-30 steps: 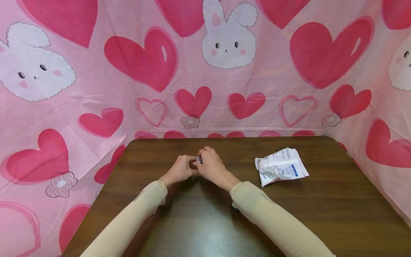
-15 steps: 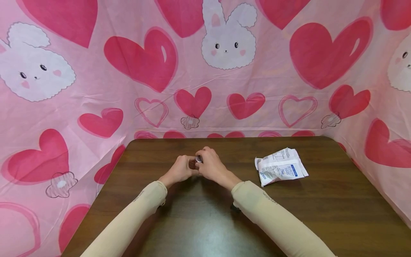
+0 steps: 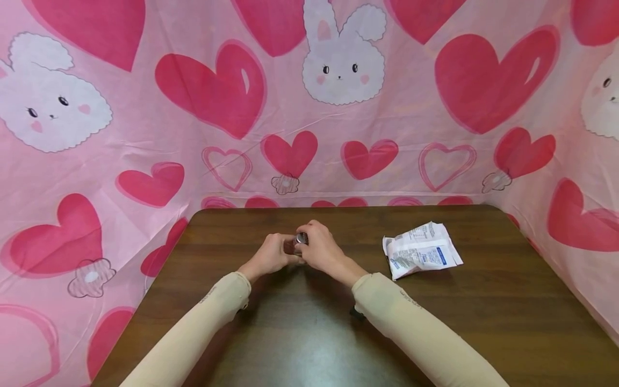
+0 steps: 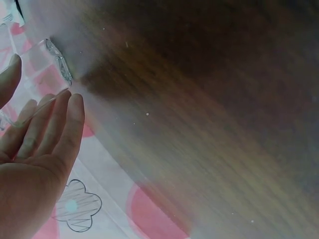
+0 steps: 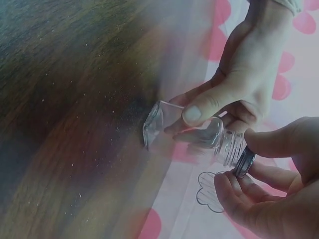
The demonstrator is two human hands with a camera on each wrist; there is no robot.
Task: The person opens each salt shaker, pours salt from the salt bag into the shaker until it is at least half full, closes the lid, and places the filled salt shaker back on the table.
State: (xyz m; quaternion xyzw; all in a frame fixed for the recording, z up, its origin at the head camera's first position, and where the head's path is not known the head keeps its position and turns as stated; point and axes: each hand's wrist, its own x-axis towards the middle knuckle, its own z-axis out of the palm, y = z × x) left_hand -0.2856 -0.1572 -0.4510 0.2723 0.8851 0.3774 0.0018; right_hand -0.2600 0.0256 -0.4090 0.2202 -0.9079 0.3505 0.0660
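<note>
My left hand [image 3: 272, 253] grips a small clear bottle [image 5: 162, 119] around its body, thumb on one side and fingers on the other. The bottle leans over with its base near the tabletop in the right wrist view, its screw threads bare. At the mouth, my right hand [image 3: 320, 250] pinches a dark, shiny screw cap [image 5: 244, 162] between thumb and fingers. From the head view the cap's silvery top shows between both hands. In the left wrist view only the bottle's lower end [image 4: 47, 67] appears, past the left fingertips.
A white printed packet [image 3: 424, 251] lies on the brown wooden table [image 3: 309, 333], right of the hands. Pink cloth [image 3: 406, 107] with hearts and rabbits hangs behind the table and along both sides.
My right hand has shifted very slightly at the cap, and more of the cap's top shows between the fingers. The left hand keeps its hold on the bottle; the packet stays put.
</note>
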